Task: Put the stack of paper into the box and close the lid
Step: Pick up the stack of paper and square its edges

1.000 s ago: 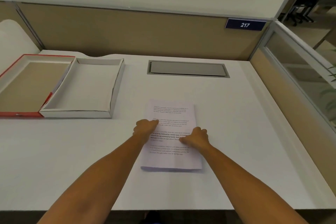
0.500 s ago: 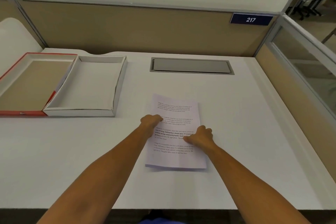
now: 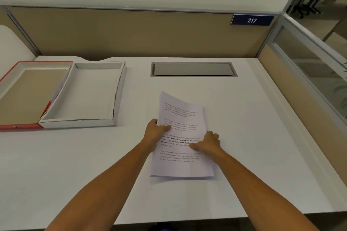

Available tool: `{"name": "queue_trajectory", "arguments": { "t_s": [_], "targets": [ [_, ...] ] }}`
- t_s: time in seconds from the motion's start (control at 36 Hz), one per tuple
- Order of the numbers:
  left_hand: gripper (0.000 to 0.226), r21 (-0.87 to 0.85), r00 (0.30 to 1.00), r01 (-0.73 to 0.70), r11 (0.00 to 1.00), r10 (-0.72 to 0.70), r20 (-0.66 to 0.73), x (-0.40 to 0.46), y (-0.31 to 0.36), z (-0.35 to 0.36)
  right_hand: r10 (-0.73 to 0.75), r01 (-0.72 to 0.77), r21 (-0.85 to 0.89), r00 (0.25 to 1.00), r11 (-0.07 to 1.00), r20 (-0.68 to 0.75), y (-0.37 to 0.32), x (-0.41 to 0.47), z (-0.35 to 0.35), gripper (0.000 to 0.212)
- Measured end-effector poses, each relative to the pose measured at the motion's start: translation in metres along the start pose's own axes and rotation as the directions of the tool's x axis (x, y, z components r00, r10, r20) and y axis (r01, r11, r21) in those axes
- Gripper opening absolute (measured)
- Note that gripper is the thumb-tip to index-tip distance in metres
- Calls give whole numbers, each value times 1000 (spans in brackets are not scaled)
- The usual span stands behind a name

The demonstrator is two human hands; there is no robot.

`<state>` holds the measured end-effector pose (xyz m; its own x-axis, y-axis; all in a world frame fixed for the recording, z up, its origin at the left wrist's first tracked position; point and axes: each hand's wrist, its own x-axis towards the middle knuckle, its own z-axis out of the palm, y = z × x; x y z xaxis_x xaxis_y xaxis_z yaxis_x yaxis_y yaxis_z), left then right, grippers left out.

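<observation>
A stack of printed white paper is in the middle of the white desk, its far end lifted off the surface and tilted. My left hand grips the stack's left edge, thumb on top. My right hand grips the right edge, thumb on the text. To the left stands the open white box, with nothing inside. Its red-edged lid lies upside down beside it, further left, touching the box.
A grey cable hatch is set into the desk behind the paper. Beige partition walls close the back and right sides; a blue sign reads 217. The desk's front edge runs under my forearms.
Both hands have closed on the stack's side edges and the far end of the paper has risen off the desk and twisted slightly. Box and lid have not moved.
</observation>
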<state>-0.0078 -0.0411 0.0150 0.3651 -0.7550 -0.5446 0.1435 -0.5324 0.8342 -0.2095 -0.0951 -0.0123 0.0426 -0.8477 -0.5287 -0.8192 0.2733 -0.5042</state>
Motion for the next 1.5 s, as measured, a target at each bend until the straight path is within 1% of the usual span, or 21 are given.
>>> {"name": "queue_trajectory", "arguments": {
  "t_s": [0.06, 0.14, 0.19, 0.25, 0.28, 0.36, 0.42, 0.47, 0.58, 0.64, 0.72, 0.81, 0.86, 0.97, 1.08, 1.17, 1.25, 1.33, 1.42, 1.44, 1.5],
  "targets": [
    [33, 81, 996, -93, 992, 94, -10, -3, -2, 1, 0, -2, 69, 1000, 998, 24, 4, 2, -2, 99],
    [34, 151, 975, -216, 965, 221, -15, -10, -3, 1, -60, 48, 232, 997, 971, 47, 13, 6, -6, 97],
    [34, 147, 961, -276, 950, 277, 16, -17, -1, -1, -83, 56, 436, 996, 898, 44, 17, 7, -13, 104],
    [33, 86, 942, -334, 939, 329, 65, -24, 1, -6, -109, 78, 632, 994, 771, 10, 18, 7, -22, 108],
    [35, 53, 931, -361, 931, 355, 86, -29, 3, -9, -157, 135, 691, 987, 710, -32, 18, 6, -27, 104],
    [42, -43, 899, -418, 907, 420, 125, -42, 10, -16, -344, 309, 774, 930, 553, -126, 18, -2, -43, 73],
    [43, -96, 882, -445, 891, 454, 126, -49, 13, -19, -425, 328, 819, 898, 470, -115, 12, -8, -53, 64],
    [43, -135, 869, -467, 874, 482, 109, -54, 16, -20, -458, 289, 858, 886, 425, -71, 3, -15, -60, 56],
    [42, -148, 839, -532, 834, 543, 44, -59, 20, -16, -443, 289, 867, 892, 407, -89, -12, -27, -66, 31],
    [40, -116, 818, -572, 812, 575, -4, -61, 21, -13, -429, 331, 853, 892, 404, -143, -20, -38, -66, 30],
    [42, -90, 756, -655, 751, 653, -53, -64, 22, -6, -409, 425, 813, 876, 399, -257, -31, -55, -58, 23],
    [46, -85, 712, -702, 707, 696, -92, -67, 24, -3, -396, 489, 794, 851, 361, -344, -35, -69, -46, 19],
    [46, -81, 701, -712, 697, 704, -112, -66, 24, -4, -404, 528, 771, 831, 355, -383, -34, -75, -41, 20],
    [42, -61, 714, -697, 715, 682, -161, -63, 14, -7, -438, 569, 720, 807, 397, -396, -31, -79, -32, 10],
    [47, -49, 719, -684, 728, 661, -213, -60, -5, -6, -440, 548, 711, 822, 439, -362, -26, -77, -23, 9],
    [56, -30, 718, -683, 730, 664, -208, -57, -13, -6, -448, 540, 719, 824, 438, -346, -26, -76, -21, 13],
    [52, 31, 721, -677, 736, 671, -174, -53, -8, -14, -480, 545, 721, 813, 428, -329, -26, -75, -26, 22],
    [45, 50, 718, -683, 729, 682, -139, -53, 3, -26, -485, 569, 717, 797, 403, -359, -27, -71, -36, 42],
    [53, -16, 724, -684, 729, 676, -139, -55, 9, -30, -493, 594, 703, 780, 391, -385, -30, -67, -42, 61],
    [60, -52, 732, -677, 734, 665, -146, -55, 10, -28, -497, 594, 703, 779, 391, -381, -30, -67, -42, 58],
    [70, -102, 743, -667, 738, 648, -168, -55, 8, -23, -515, 591, 702, 777, 398, -362, -32, -70, -39, 40]
  ]
}}
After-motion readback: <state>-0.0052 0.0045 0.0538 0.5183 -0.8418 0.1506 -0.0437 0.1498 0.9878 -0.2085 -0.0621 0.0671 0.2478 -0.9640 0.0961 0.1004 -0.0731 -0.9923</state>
